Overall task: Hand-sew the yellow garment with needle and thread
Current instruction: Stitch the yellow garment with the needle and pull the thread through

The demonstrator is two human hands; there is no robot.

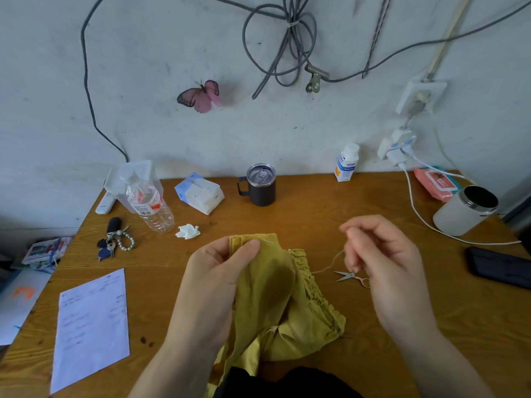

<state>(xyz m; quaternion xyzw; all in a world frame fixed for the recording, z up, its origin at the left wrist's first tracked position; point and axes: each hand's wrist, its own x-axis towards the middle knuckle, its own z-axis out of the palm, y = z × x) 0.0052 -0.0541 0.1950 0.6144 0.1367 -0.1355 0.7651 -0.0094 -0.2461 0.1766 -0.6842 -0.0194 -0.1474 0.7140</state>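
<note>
The yellow garment (275,305) lies bunched at the table's near edge, its ruffled hem to the right. My left hand (212,280) grips the garment's upper fold, thumb pressed on the cloth near a short light stitch line. My right hand (382,262) is raised to the right of the garment, fingers curled and pinching a thin pale thread (330,262) that runs down toward the ruffle. The needle itself is too small to make out. Small scissors (352,276) lie on the table just under my right hand.
On the wooden table (301,214) stand a dark mug (260,184), a tipped water bottle (149,205), a tissue pack (199,195), keys (113,239), a crumpled tissue (187,231), a paper sheet (92,328), a white jar (465,209), a black case (500,268) and a white cable (425,222).
</note>
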